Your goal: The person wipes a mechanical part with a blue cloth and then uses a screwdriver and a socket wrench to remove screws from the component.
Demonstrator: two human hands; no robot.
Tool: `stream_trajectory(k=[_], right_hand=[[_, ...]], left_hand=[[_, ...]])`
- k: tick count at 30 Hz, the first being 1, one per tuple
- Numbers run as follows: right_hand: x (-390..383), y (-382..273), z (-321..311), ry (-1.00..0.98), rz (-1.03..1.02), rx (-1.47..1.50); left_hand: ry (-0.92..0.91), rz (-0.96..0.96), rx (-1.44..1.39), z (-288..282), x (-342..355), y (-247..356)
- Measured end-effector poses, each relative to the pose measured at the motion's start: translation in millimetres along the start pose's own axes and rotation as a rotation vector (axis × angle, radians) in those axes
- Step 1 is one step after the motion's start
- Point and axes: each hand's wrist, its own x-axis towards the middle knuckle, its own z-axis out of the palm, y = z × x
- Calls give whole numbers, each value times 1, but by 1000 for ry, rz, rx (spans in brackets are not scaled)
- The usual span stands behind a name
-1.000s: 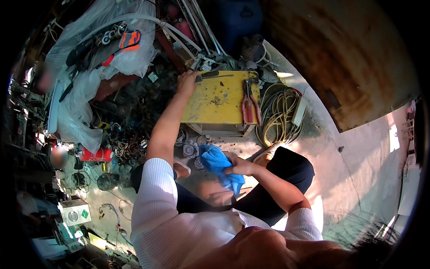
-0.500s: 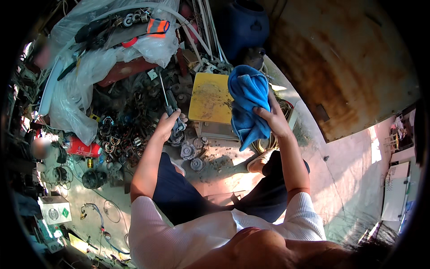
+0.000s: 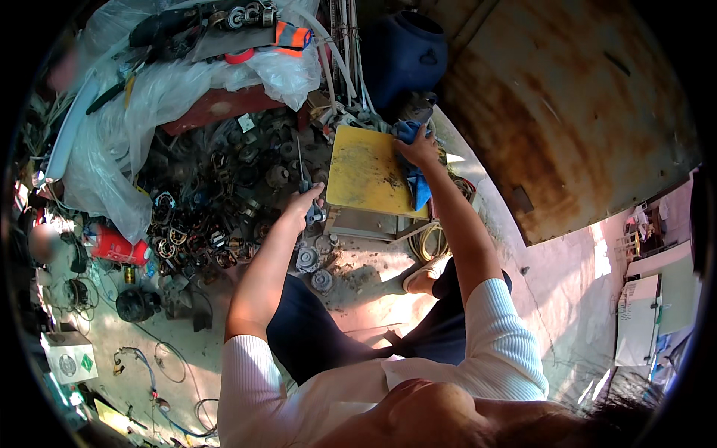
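My left hand [image 3: 303, 206] is closed around the grip of a screwdriver [image 3: 301, 163]. Its long thin metal shaft points away from me, over the heap of parts left of the stool. At the far right side of a small stool with a yellow top [image 3: 364, 168], my right hand [image 3: 420, 149] grips a blue cloth [image 3: 417, 184]. The cloth lies bunched along the stool's right edge and hangs over it. Dark specks of dirt are scattered on the yellow top. Some of my right fingers are hidden behind the cloth.
Dark motor parts [image 3: 216, 201] heap up left of the stool. Plastic sheeting [image 3: 112, 164] drapes a bench behind them. A blue barrel [image 3: 403, 60] stands at the back, beside a large rusty panel [image 3: 575, 127]. Coiled hose [image 3: 429, 243] lies by my foot.
My right hand has carried the blue cloth from above the stool away from me and down to its right edge. My left hand has shifted slightly right, still holding the screwdriver.
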Motion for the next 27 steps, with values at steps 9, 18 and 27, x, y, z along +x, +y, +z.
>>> stream_trajectory(k=[9,18,27], right_hand=[[-5,-8,37,100,-4,34],[-21,-56,55,74,-504,162],[-42,-77,36,-162,-747,281]], left_hand=[[-53,-1,7,16,1,-15],[-79,-47,-32,17,-8,-13],[-32,-174,-162,11,3,-28]])
